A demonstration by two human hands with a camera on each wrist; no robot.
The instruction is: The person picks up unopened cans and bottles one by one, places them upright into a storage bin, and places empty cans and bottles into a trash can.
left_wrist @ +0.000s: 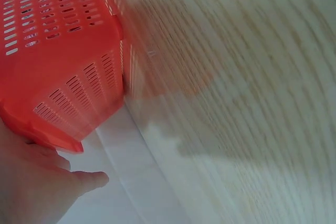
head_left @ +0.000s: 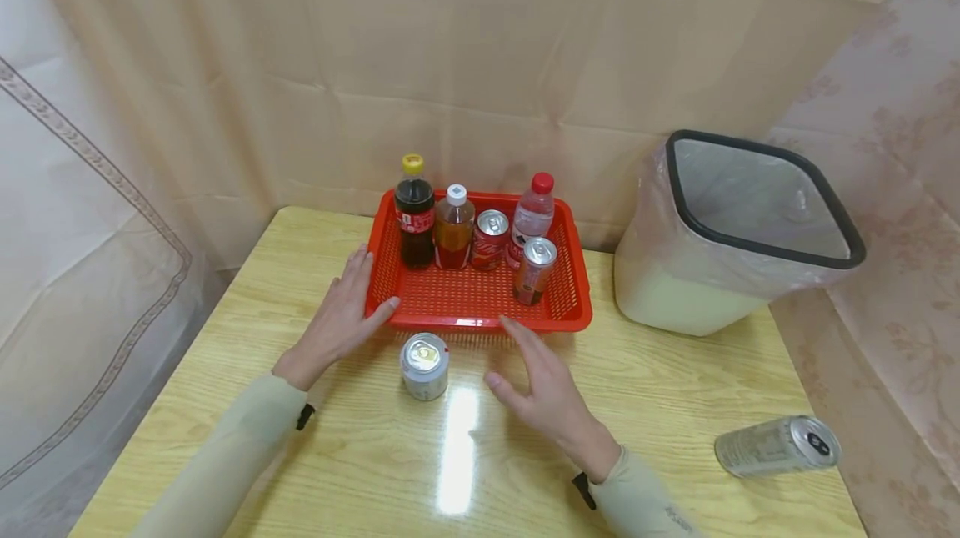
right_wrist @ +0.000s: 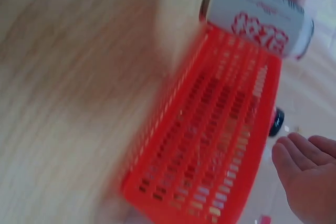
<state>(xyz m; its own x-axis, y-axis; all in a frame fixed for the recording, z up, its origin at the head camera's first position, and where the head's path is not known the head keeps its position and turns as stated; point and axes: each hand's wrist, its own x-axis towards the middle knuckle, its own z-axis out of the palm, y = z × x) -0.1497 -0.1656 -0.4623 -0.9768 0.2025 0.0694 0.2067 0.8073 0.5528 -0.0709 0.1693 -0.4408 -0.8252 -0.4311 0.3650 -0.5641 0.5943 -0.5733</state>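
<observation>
A red plastic basket (head_left: 450,300) stands at the table's back edge. It holds a dark cola bottle (head_left: 415,225) with a yellow cap, an amber drink bottle (head_left: 454,229), a red can (head_left: 488,250), a red-capped bottle (head_left: 535,213) and a slim brownish can (head_left: 530,278). My left hand (head_left: 337,317) lies along the basket's left side, fingers extended, thumb by the front-left corner; the left wrist view shows it at the rim. Fingers fairly straight, my right hand (head_left: 547,392) is near the front rim, holding nothing. Between the hands stands a white can (head_left: 425,378), with red print in the right wrist view.
To the right of the basket is a cream waste bin (head_left: 667,292) with a black rim and a clear liner. A silvery can (head_left: 772,446) lies on its side near the right edge of the wooden table (head_left: 360,471). Beige cloth (head_left: 465,46) hangs behind.
</observation>
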